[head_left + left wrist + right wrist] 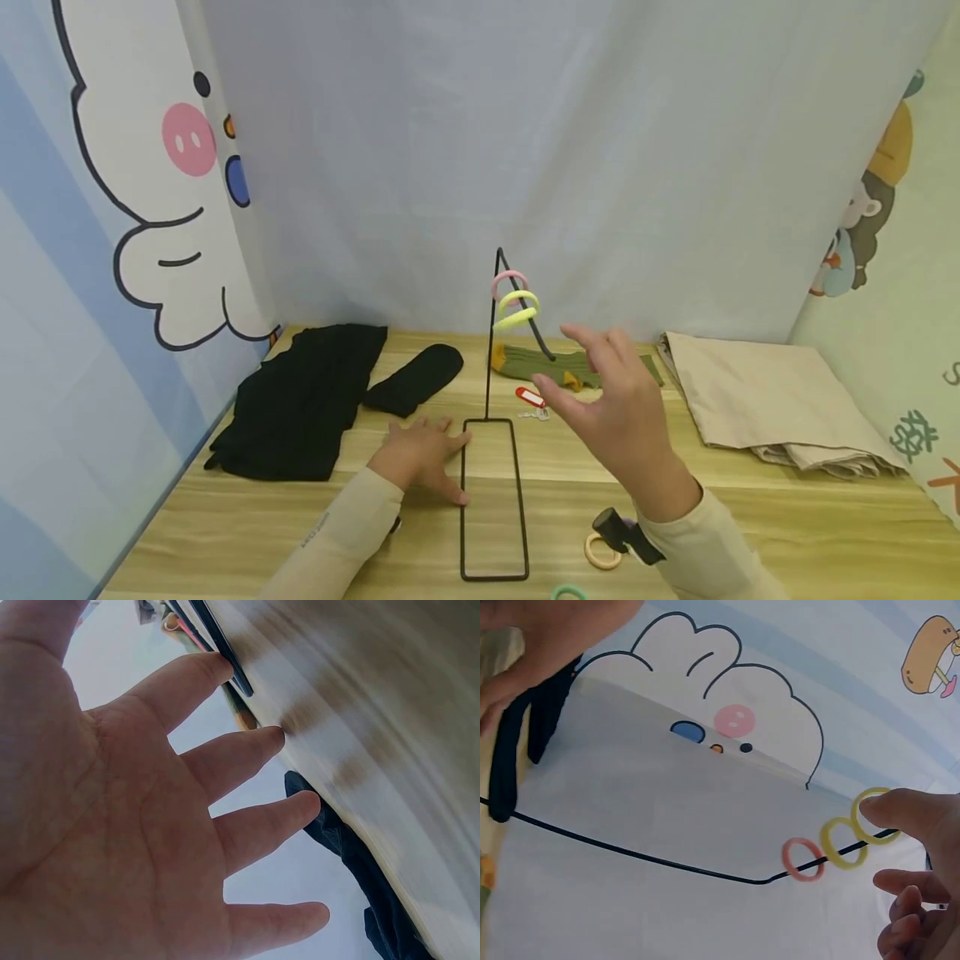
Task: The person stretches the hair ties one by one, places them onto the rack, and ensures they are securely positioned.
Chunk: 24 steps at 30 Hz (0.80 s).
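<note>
A black wire stand (491, 367) rises from a flat rectangular base on the table. On its slanting arm hang a pink ring (510, 273) and two yellow rings (516, 319). My left hand (422, 454) lies with spread fingers at the left side of the base, its thumb and index fingertips touching the bar. To the right of the arm's lower tip, my right hand (622, 408) is raised, thumb and index finger wide apart with nothing between them. In the right wrist view a fingertip overlaps the outer yellow ring (843, 862).
Behind the stand lie a green sock (540, 367) and a key (536, 413) with a red tag (531, 397). A black sock (420, 379) and black cloth (307, 408) lie left, beige cloth (765, 392) right. Beige (602, 567) and green (568, 589) rings lie in front.
</note>
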{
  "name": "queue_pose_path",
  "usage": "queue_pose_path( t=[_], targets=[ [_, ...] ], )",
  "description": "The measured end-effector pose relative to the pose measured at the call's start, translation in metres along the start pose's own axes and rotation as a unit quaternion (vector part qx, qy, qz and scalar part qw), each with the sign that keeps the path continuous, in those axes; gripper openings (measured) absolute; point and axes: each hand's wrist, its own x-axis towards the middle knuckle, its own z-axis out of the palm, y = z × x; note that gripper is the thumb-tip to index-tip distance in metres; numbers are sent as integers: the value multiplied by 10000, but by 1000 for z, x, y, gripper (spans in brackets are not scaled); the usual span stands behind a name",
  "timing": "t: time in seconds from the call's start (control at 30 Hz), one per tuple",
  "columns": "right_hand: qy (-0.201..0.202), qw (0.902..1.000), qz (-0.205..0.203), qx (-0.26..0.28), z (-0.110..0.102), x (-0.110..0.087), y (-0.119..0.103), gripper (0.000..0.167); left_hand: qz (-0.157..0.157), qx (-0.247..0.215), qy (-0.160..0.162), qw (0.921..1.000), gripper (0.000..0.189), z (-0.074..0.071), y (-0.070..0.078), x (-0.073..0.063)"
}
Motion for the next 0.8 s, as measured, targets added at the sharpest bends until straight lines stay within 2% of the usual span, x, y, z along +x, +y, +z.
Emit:
queue_pose_path(
  t=[0.13, 0.23, 0.3, 0.43, 0.5, 0.63, 0.8],
  targets=[
    [-845, 9953, 447, -181, 9, -24, 8, 49, -14, 80, 16, 10000, 93, -1, 0, -1],
    [-1596, 9837, 809, -207, 12, -40, 12, 46, -13, 82, 20, 10000, 93, -2, 0, 0],
    [-2103, 9714, 1076, -239, 12, -49, 14, 44, -9, 65, 11, 10000, 93, -2, 0, 0],
    [-3029, 9405, 1502, -340, 10, -65, 22, 37, -34, 28, -23, 10000, 93, -3, -1, 1],
    [-3345, 9292, 1515, -415, 8, -74, 27, 34, -48, -3, -47, 10000, 93, -3, -1, 1],
    [-3768, 9141, 1425, -458, 1, -95, 39, 32, -22, -21, -87, 10000, 93, -2, -1, 1],
    [-4459, 8781, 1712, -289, -9, -115, 49, 34, -27, -34, -92, 9999, 92, -3, 1, 0]
  ],
)
